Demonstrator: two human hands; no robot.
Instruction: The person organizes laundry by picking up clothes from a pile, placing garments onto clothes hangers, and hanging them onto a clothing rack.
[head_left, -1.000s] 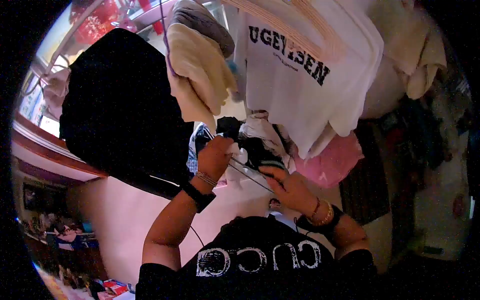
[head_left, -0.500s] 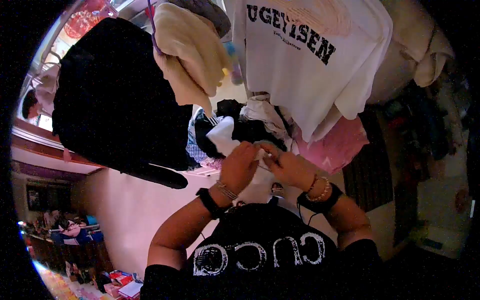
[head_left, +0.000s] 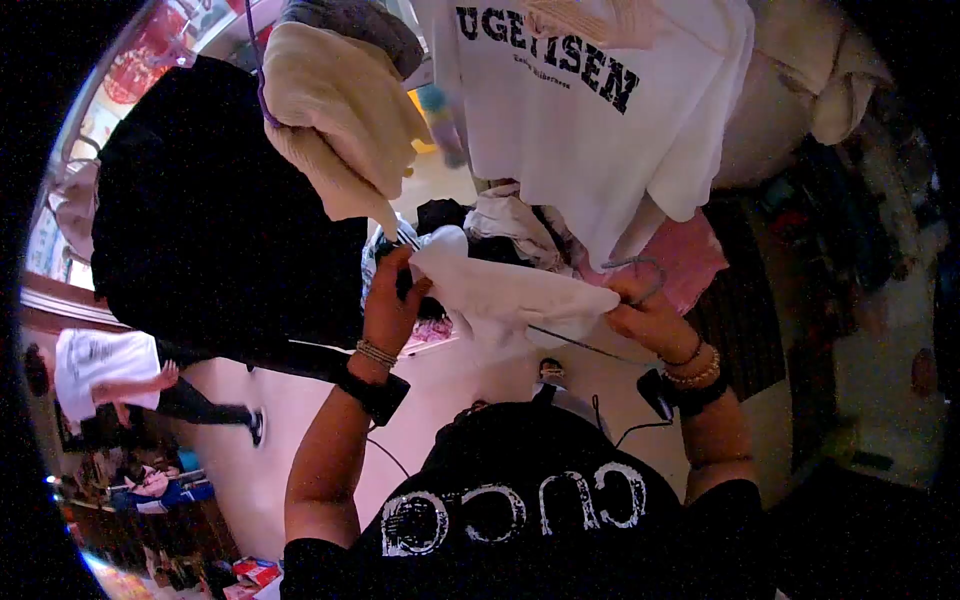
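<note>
Drawn apart since the earlier frame, left hand (head_left: 395,300) and right hand (head_left: 643,315) pinch opposite ends of a creased white cloth (head_left: 510,292), stretched between them; a hanger (head_left: 590,346) touches the right. Pale floor (head_left: 285,410) extends leftward below, towards a person (head_left: 105,370); a shirt (head_left: 590,150) hangs just beyond, a black garment (head_left: 230,220) left.

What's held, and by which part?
A white cloth garment: left fingers at one end, right fingers at the other, seemingly with a thin grey hanger, near its hook.

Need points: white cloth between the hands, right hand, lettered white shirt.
White cloth (head_left: 505,292), head view: middle of the fabric.
Right hand (head_left: 646,316), head view: middle of the hand.
Lettered white shirt (head_left: 585,145), head view: front, below the lettering.
</note>
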